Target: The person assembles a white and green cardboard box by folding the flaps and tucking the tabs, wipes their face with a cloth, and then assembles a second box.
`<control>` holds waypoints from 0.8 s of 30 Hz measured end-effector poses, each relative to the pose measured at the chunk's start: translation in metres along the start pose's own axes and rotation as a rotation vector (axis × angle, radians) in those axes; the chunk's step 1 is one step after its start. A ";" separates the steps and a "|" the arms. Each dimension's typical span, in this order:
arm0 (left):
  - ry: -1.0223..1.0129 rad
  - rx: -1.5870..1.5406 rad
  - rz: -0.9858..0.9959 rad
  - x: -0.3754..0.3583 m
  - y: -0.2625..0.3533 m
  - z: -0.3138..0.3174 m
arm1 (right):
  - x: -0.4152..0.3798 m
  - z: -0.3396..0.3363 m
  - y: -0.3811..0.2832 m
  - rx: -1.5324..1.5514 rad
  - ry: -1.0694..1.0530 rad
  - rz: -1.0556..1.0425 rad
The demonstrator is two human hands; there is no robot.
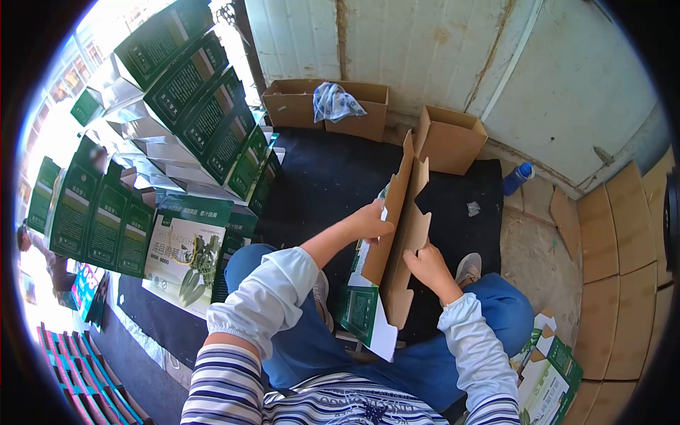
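Observation:
A part-folded cardboard box [381, 263], brown inside with green and white print outside, stands between my knees with its long panels raised. My left hand [370, 221] is closed over the edge of its left panel, thumb on the brown inner side. On the other side, my right hand [428, 269] pinches the notched edge of the right brown panel [404, 244]. A green end flap [360, 312] and a white flap [381, 338] hang at the near end. The underside of the box is hidden.
Green printed boxes [191, 92] are stacked high at the left, with a printed carton [185, 258] beside my knee. Open brown boxes [450, 145] line the wall, one draped with a cloth [336, 101]. A blue bottle [518, 178] and stacked brown cartons [616, 241] stand at the right.

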State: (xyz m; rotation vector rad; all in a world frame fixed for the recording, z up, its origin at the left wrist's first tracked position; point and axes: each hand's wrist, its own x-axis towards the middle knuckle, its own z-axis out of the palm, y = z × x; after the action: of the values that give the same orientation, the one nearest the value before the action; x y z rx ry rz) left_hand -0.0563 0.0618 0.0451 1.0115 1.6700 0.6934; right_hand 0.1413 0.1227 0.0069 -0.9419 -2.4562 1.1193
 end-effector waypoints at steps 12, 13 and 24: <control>0.230 0.886 0.239 -0.046 0.027 0.032 | 0.026 -0.101 0.025 -0.158 0.018 0.139; 0.209 0.929 0.222 -0.043 0.025 0.044 | 0.028 -0.102 0.027 -0.201 -0.011 0.152; 0.355 1.156 0.568 -0.015 0.008 0.087 | 0.028 -0.096 0.058 -0.198 0.113 0.162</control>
State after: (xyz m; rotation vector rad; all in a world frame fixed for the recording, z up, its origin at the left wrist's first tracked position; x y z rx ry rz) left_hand 0.0305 0.0499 0.0315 2.3416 2.1315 0.1828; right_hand 0.1933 0.2240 0.0264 -1.2459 -2.4675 0.8534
